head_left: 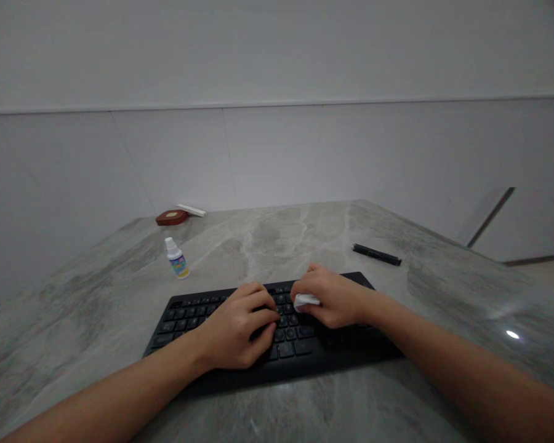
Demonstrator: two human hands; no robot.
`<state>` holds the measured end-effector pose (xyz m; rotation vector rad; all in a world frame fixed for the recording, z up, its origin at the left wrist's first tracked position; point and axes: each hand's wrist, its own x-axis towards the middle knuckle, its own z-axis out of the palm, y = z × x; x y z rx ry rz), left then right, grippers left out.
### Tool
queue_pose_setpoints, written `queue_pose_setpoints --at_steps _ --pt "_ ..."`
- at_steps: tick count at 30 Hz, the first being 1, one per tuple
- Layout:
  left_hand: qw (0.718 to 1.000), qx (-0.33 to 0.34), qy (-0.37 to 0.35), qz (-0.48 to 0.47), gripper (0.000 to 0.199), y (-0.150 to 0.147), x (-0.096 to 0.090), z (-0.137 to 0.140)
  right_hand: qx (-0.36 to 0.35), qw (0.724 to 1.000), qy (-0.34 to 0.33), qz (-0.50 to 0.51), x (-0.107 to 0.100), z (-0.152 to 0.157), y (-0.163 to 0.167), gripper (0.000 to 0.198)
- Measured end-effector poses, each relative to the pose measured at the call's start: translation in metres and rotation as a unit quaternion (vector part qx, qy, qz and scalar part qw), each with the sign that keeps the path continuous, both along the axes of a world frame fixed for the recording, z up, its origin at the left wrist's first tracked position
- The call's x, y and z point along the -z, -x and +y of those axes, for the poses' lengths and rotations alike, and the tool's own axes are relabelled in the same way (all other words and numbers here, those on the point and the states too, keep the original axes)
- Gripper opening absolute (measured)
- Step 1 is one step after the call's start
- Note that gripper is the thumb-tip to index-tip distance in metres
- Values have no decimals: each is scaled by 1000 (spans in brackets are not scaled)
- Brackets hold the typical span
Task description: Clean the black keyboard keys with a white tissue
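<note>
A black keyboard point(286, 351) lies on the table, partly covered by both hands and forearms. My left hand point(242, 326) rests over its middle keys, fingers bent and a little apart, and nothing shows in its grasp. Just right of it, my right hand point(330, 295) is closed on a folded white wipe point(306, 300), which is at the keys right of centre. Whether the wipe is cloth or paper, I cannot tell. The undersides of both hands' fingers are hidden.
Left beyond the keyboard stands a small white bottle point(178, 261) with a blue and yellow label. A black pen-like object point(377, 254) lies at the right. Near the wall are a reddish-brown case point(171, 217) and a flat white item point(191, 210) on the grey marbled table point(258, 240).
</note>
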<state>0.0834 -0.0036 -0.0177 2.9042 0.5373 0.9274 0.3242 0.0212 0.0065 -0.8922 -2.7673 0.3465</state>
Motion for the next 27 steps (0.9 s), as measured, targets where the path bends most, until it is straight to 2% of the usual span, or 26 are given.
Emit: queue_pose_setpoints --at_steps 7,16,22,27 --pt "1000 -1 6 0 21 0 0 0 26 999 -22 28 9 -2 8 9" --pt "1000 -2 3 2 21 -1 0 0 22 996 -19 87 24 0 15 12" --pt "1000 -3 12 10 23 1 1 0 -20 998 -8 51 13 -1 15 10" --pt "1000 -3 10 8 21 0 1 0 13 999 -30 34 11 -1 14 11"
